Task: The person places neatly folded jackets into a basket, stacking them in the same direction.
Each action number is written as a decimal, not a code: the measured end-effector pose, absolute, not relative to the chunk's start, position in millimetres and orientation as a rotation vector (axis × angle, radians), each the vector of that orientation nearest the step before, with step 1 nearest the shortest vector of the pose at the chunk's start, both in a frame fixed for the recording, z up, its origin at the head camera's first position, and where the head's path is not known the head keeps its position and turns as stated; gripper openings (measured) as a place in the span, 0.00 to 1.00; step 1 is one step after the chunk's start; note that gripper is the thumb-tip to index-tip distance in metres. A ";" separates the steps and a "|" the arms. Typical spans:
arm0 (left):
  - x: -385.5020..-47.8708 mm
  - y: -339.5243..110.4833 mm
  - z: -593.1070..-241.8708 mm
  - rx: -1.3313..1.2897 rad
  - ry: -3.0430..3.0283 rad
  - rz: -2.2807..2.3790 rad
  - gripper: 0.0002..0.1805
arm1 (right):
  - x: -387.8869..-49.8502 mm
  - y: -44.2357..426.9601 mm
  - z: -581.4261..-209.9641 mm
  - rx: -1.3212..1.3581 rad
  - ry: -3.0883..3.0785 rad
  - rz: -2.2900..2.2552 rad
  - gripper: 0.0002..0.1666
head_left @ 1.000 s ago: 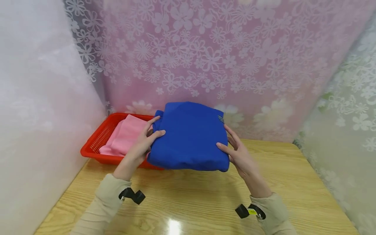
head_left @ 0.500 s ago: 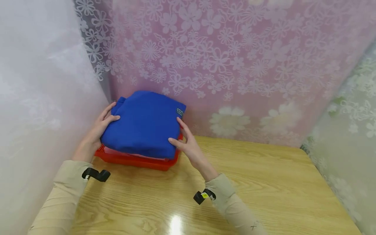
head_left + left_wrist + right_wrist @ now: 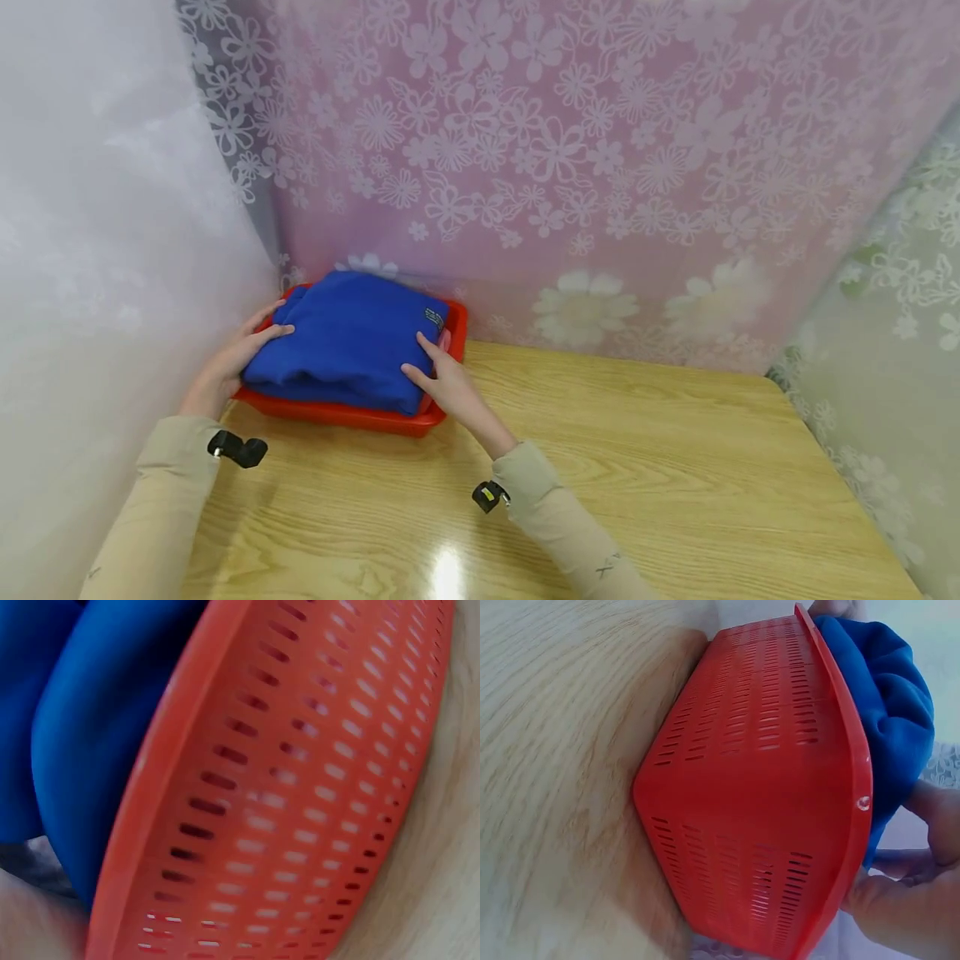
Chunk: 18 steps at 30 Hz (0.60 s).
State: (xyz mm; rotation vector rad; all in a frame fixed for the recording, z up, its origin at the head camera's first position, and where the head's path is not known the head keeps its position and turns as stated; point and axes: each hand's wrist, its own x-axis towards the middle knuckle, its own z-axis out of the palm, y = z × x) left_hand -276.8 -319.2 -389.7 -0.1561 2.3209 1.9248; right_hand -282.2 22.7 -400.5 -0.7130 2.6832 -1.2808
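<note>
A folded blue garment (image 3: pixel 348 333) with a small dark printed label near its right edge lies in the red plastic basket (image 3: pixel 337 412), bulging over the rim. My left hand (image 3: pixel 228 362) grips the garment's left side, thumb on top. At the opposite side my right hand (image 3: pixel 450 387) holds the edge, its thumb and a finger on the blue cloth. In the right wrist view, fingers (image 3: pixel 937 817) and cloth meet just above the basket rim. Beneath the garment, a bit of pink cloth (image 3: pixel 446 340) shows at the right; the rest is hidden.
The basket stands at the back left of a wooden table (image 3: pixel 637 467), close to the pale left curtain (image 3: pixel 127 208). Behind it hangs a pink flowered curtain (image 3: pixel 525 167). Slotted basket walls show in both wrist views.
Both hands have carried the blue garment left, over the basket, and then lowered it onto the pink cloth inside. The pink cloth is now almost wholly covered.
</note>
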 end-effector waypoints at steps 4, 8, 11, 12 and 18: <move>-276.2 -321.6 -386.0 -0.188 2.340 1.886 0.45 | -280.3 21.0 -397.4 -0.755 2.781 -1.209 0.38; -267.4 -315.8 -376.4 -0.202 2.517 1.809 0.46 | -274.4 31.1 -395.5 -0.807 2.782 -1.302 0.34; -257.4 -302.3 -363.3 -0.169 2.766 1.723 0.43 | -271.0 46.0 -394.1 -0.882 2.757 -1.393 0.34; -254.0 -295.0 -357.9 -0.144 2.865 1.676 0.41 | -271.0 52.0 -393.8 -0.895 2.752 -1.414 0.33; -242.2 -228.9 -331.9 0.059 3.358 1.198 0.30 | -274.6 95.0 -388.4 -0.866 2.893 -1.336 0.32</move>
